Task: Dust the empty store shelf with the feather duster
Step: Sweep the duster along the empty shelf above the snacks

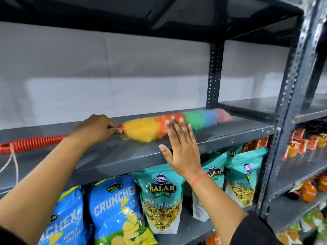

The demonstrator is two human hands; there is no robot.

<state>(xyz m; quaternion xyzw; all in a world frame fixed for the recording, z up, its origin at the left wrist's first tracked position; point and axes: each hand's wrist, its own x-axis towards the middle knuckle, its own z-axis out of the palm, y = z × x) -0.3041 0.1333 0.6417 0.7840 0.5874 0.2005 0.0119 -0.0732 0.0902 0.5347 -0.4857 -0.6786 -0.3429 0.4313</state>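
Observation:
A rainbow feather duster (177, 123) lies along the empty grey shelf (123, 152), its yellow, orange, green, blue and pink head blurred toward the right upright. My left hand (96, 129) grips its red spiral handle close to the head; the handle's tail and a white loop stick out to the left. My right hand (180, 147) is raised flat in front of the shelf's front edge, fingers spread, holding nothing, just in front of the duster's orange part.
Dark perforated uprights (215, 73) stand at the shelf's right end, with another rack (300, 112) beyond. Below hang blue chip bags (113, 209) and teal snack pouches (161, 197). Orange packets (300, 144) fill the right rack. A white wall backs the shelf.

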